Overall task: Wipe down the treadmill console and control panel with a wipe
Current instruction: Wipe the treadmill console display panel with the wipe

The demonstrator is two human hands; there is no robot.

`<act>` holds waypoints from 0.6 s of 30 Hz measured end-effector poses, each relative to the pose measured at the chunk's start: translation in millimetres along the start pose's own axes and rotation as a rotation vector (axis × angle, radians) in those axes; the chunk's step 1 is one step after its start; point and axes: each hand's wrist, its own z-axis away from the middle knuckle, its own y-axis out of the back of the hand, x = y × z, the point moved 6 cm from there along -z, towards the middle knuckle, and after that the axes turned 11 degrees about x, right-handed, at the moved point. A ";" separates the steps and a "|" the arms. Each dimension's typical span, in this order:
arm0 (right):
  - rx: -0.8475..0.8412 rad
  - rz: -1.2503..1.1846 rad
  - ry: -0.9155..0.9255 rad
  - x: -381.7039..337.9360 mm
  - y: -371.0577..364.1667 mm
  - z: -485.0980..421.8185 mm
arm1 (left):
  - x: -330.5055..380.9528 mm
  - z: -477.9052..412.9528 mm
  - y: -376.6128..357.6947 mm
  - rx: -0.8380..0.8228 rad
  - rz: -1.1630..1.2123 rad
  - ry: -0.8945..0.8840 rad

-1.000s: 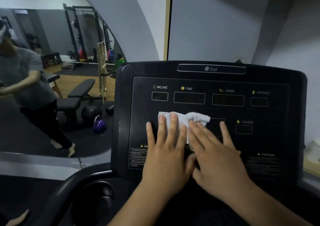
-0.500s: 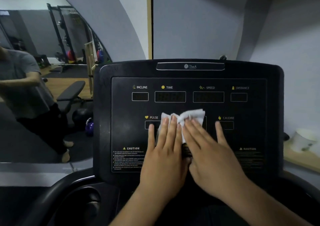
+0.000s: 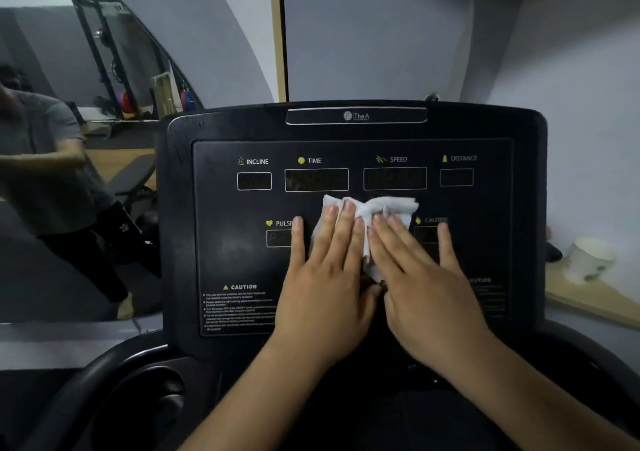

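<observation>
The black treadmill console [image 3: 221, 263] fills the middle of the view, with display windows labelled INCLINE, TIME, SPEED and DISTANCE along its top row. A crumpled white wipe [image 3: 394, 206] lies flat on the panel just under the TIME and SPEED windows. My left hand [image 3: 329, 277] and my right hand [image 3: 422, 284] lie side by side on it, fingers straight, pressing it against the panel. Most of the wipe is hidden under the fingers. My hands cover the PULSE and CALORIE labels in part.
A wall mirror [image 3: 69, 173] at the left reflects a person, a weight bench and a rack. A white paper cup [image 3: 588, 260] stands on a wooden ledge [image 3: 595, 298] to the right of the console. A black handrail [image 3: 104, 364] curves below left.
Both hands have slid the wipe up the panel, from the PULSE row toward the TIME and SPEED windows. The camera has shifted, so the console sits more to the centre.
</observation>
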 end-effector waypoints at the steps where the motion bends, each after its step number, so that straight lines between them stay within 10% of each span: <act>1: -0.001 0.017 0.007 2.9 -1.1 0.7 | 1.0 -1.5 -1.0 0.005 -0.019 -0.012; 18: 0.056 0.036 -0.130 47.0 0.5 11.6 | 46.1 -10.8 -17.1 -0.007 -0.008 -0.110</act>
